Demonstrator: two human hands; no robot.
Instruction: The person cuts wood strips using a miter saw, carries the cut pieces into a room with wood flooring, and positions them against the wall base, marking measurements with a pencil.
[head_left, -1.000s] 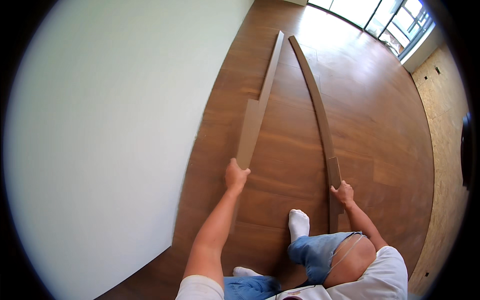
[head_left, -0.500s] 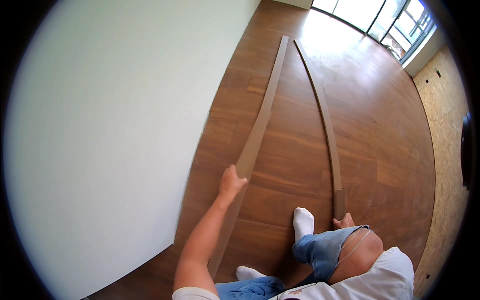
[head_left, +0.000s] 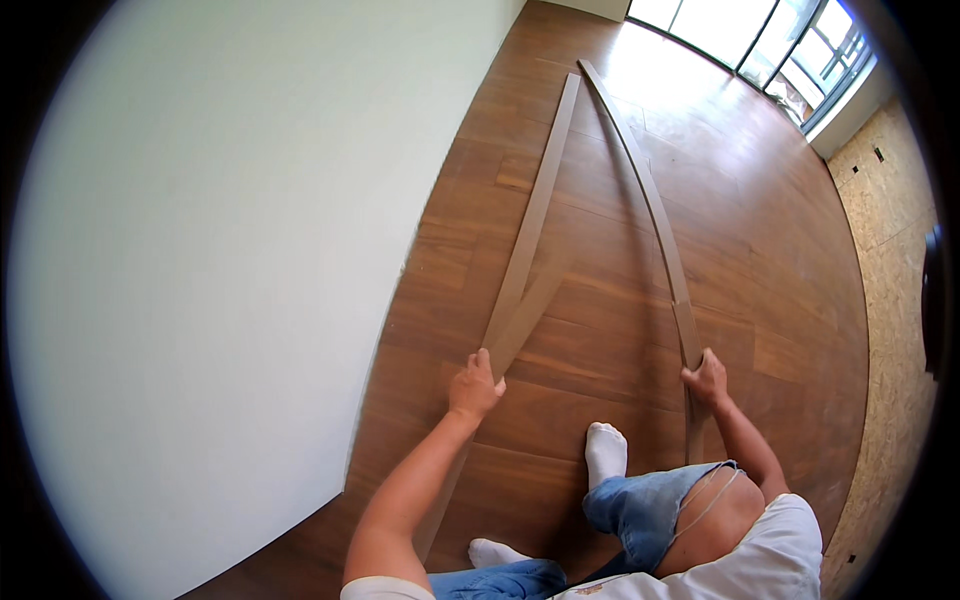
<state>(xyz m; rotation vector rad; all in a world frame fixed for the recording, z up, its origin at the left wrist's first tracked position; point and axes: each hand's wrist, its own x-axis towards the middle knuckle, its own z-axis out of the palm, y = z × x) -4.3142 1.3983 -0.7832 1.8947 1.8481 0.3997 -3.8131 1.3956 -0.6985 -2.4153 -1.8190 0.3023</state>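
Observation:
I kneel on a wooden floor [head_left: 780,230] beside a white wall [head_left: 220,230]. My left hand [head_left: 476,386] grips a long brown baseboard strip [head_left: 535,215] that runs away from me along the floor, tilted on its edge, with its shadow beside it. My right hand [head_left: 707,377] holds a second long brown strip [head_left: 655,210] that curves off toward the far windows. The two strips nearly meet at their far ends. My white-socked foot [head_left: 605,452] rests on the floor between my hands.
The white wall fills the left side and meets the floor close to the left strip. Bright windows [head_left: 770,40] stand at the far end. A chipboard wall [head_left: 890,210] bounds the right side. My torn jeans knee [head_left: 690,510] is at the bottom.
The left strip has shifted toward the wall and turned up on its edge, its far end closing on the right strip's. My left hand came back along it; my right hand stayed on its strip.

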